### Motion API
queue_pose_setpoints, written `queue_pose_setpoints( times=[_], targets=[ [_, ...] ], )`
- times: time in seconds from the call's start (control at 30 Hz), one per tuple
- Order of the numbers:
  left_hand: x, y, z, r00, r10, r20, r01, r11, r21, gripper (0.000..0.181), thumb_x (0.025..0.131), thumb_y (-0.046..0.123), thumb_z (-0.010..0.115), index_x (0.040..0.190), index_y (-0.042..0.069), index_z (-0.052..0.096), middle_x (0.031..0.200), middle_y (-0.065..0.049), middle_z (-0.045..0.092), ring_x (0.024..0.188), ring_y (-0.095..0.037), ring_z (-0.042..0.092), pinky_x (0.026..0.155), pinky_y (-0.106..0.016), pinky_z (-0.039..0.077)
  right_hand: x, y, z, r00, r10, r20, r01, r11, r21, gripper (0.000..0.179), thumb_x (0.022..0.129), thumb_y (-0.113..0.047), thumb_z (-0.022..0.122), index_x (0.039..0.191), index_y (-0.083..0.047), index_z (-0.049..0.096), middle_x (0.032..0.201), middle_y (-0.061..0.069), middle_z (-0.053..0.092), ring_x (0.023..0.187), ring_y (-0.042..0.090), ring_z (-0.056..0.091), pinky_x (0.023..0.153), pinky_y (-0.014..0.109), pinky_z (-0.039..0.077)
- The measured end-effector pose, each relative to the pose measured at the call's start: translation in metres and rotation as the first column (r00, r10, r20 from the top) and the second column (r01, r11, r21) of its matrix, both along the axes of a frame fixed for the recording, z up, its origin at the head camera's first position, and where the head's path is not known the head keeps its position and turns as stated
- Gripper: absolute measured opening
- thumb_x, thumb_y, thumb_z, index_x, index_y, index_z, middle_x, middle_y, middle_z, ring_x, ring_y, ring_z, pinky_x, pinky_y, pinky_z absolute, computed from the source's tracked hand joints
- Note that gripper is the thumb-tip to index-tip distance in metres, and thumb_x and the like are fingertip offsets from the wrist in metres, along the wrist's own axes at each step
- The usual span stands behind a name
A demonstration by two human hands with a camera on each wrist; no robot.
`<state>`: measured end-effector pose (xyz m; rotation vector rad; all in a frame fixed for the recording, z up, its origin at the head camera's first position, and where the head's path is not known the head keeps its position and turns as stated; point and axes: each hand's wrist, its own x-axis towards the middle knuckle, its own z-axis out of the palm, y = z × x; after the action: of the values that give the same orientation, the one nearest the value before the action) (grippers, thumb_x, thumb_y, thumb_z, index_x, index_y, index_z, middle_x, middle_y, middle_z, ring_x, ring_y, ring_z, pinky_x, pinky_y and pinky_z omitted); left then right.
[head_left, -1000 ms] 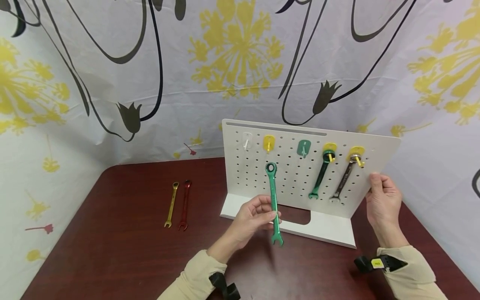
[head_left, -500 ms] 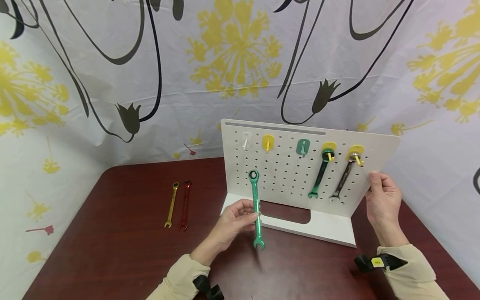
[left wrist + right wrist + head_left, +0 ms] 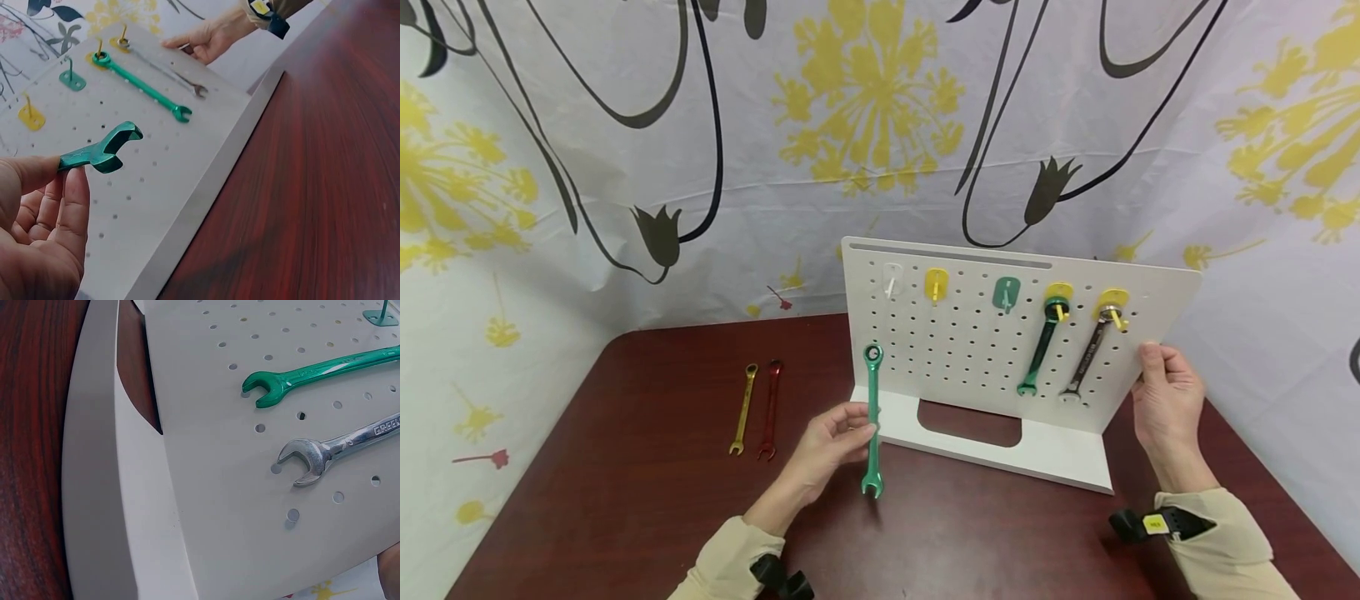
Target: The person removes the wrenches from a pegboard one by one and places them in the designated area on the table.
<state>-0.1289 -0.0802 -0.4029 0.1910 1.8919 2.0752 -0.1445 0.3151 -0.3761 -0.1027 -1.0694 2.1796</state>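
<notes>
A green combination wrench point(image 3: 873, 425) stands nearly upright in my left hand point(image 3: 831, 446), pinched between thumb and fingers at mid-shaft, ring end up. In the left wrist view its open jaw end points away from the hand point(image 3: 47, 219). My right hand point(image 3: 1168, 404) grips the right edge of a white pegboard point(image 3: 955, 350). Near that hand, a silver wrench point(image 3: 1086, 362) and a second green wrench point(image 3: 1039, 354) hang from yellow hooks. Their open ends show close up in the right wrist view, where only a sliver of the right hand point(image 3: 390, 569) appears.
Left of the board, a yellow wrench point(image 3: 743, 408) and a red wrench point(image 3: 771, 408) lie on the dark red table point(image 3: 647, 467). The board also bears a white hook point(image 3: 892, 282), a bare yellow hook point(image 3: 936, 286) and a green hook point(image 3: 1006, 295). Patterned cloth point(image 3: 737, 167) hangs behind.
My left hand has carried the green wrench leftward, from in front of the board's middle to its lower left corner. The right hand keeps its grip on the board's edge.
</notes>
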Motion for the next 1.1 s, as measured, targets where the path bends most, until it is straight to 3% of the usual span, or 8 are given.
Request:
queue_pose_setpoints(
  times=[0.43,0.73,1.1],
  targets=[
    [-0.004,-0.038,-0.007,0.995,0.098,0.027,-0.095,0.992,-0.080,0.035,0.090,0.013,0.063,0.120,-0.002,0.054,0.093,0.000,0.062,0.084,-0.011,0.065,0.076,-0.028,0.054,0.000,0.001,-0.001,1.000,-0.005,0.025,0.004,0.999,0.032,0.013,0.086,-0.003,0.062,0.077,0.006,0.062,0.080,0.008,0.059,0.073,0.011,0.056,0.060,0.019,0.049],
    [-0.011,-0.063,-0.008,0.977,0.205,0.053,-0.199,0.974,-0.112,0.034,0.090,0.008,0.062,0.121,-0.005,0.054,0.090,0.000,0.061,0.081,-0.009,0.065,0.071,-0.022,0.055,0.000,-0.001,-0.001,0.999,-0.004,0.034,0.003,0.999,0.044,0.012,0.087,-0.003,0.061,0.079,0.006,0.063,0.083,0.008,0.058,0.072,0.011,0.054,0.060,0.018,0.048],
    [-0.021,-0.104,-0.010,0.962,0.267,0.056,-0.249,0.945,-0.213,0.044,0.092,0.012,0.060,0.130,-0.007,0.047,0.089,0.009,0.058,0.079,0.000,0.058,0.071,-0.017,0.053,0.003,0.001,-0.001,0.999,-0.005,0.042,0.003,0.999,0.048,0.011,0.086,-0.004,0.063,0.081,0.005,0.064,0.086,0.008,0.061,0.081,0.012,0.058,0.065,0.019,0.051]
  ],
)
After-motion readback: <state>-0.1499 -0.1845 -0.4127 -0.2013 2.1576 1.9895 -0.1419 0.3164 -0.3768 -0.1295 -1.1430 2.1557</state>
